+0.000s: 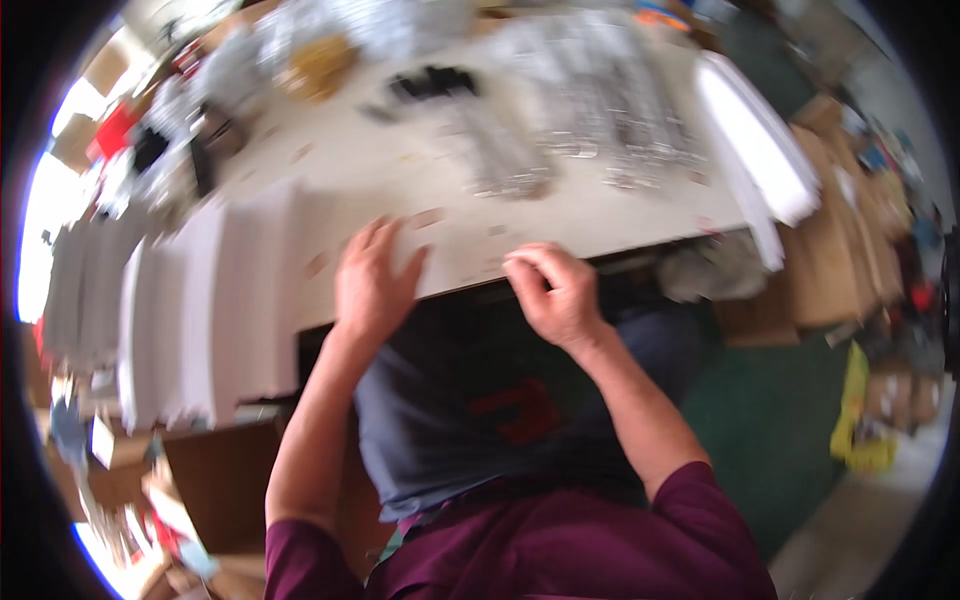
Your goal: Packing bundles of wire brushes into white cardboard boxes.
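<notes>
Over the near edge of the pale table (450,240), my left hand (368,285) is open, thumb apart from the fingers, with nothing seen in it. To its right, my right hand (556,298) has its fingers curled in toward the thumb at the table's edge. Whatever it may hold is hidden and blurred. Beyond the hands lies a small bundle of clear plastic-wrapped pieces (500,155), with black pieces (435,85) at its far end. A larger pile of similar clear-wrapped pieces (610,100) is further right. Neither hand touches these.
Stacks of long white pieces (215,300) stand at the table's left. A long white folded piece (755,140) lies at the right end. Plastic bags (370,25) and a yellow roll (317,68) sit at the back. Cardboard (840,230) leans at right; an open carton (225,480) stands lower left.
</notes>
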The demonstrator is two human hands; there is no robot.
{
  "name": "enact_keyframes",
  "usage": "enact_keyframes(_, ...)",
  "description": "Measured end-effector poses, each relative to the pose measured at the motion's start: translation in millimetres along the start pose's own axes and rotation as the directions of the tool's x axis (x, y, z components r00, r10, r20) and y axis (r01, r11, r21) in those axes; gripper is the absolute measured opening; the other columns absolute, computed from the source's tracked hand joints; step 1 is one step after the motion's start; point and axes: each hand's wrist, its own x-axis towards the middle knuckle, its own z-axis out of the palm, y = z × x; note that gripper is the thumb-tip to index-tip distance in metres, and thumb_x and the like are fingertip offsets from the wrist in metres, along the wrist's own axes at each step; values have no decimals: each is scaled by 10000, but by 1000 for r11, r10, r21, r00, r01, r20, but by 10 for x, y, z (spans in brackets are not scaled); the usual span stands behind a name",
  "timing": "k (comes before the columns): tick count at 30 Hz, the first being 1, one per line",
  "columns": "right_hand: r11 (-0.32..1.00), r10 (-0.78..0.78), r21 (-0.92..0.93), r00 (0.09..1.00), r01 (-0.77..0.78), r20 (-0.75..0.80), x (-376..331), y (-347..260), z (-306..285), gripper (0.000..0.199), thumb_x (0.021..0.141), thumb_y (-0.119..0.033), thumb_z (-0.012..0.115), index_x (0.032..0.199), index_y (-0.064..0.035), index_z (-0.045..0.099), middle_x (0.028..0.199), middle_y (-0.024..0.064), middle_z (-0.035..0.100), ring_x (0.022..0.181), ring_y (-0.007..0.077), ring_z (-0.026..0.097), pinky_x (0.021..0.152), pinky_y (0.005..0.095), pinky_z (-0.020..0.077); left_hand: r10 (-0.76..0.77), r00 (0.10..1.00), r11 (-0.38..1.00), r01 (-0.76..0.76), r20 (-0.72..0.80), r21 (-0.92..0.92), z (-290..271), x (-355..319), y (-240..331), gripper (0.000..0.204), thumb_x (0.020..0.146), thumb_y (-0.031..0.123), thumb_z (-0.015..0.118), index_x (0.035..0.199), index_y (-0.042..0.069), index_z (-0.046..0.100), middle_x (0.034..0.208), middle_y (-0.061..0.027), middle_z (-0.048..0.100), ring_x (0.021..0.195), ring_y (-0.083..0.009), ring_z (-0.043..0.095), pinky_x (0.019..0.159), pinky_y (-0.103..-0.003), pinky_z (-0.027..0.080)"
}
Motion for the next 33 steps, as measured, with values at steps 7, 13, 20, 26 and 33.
enact_keyframes(7,851,9,-508,969,-137,-246,-57,685,-1706,83,888,-79,699,954,-32,682,966,151,711,924,359,691,823,448,551,95,995,995,-96,40,34,433,28,-14,454,930,204,683,1323,-12,614,1391,-261,595,1357,-464,489,1158,-530,373)
enact_keyframes(13,367,-39,-887,948,-281,-316,-61,1220,-2959,357,917,-219,705,1197,-5,649,1199,206,667,1173,388,593,1046,466,469,104,994,992,-106,31,70,356,13,24,440,938,175,672,1333,-7,608,1403,-249,590,1360,-453,493,1152,-525,380)
enact_keyframes(20,277,475,-765,775,-581,-417,44,1483,-3476,668,886,-413,751,1356,32,588,1279,255,669,1224,392,619,1051,468,485,102,995,989,-103,19,106,404,21,7,434,924,149,674,1328,1,616,1406,-221,603,1362,-426,511,1142,-518,393)
enact_keyframes(26,330,600,-723,726,-607,-336,93,1360,-3468,731,846,-483,772,1327,45,617,1253,269,687,1200,404,643,1035,466,505,80,997,992,-82,15,98,390,21,-9,426,914,152,676,1311,4,632,1402,-213,612,1361,-415,518,1145,-518,388)
enact_keyframes(33,640,645,-285,700,-714,-305,-42,1032,-3161,622,866,-410,800,1264,51,672,1126,224,745,1055,285,719,909,391,557,90,996,993,-89,-5,80,381,25,-12,413,903,147,687,1289,7,646,1367,-211,632,1338,-414,536,1131,-512,402)
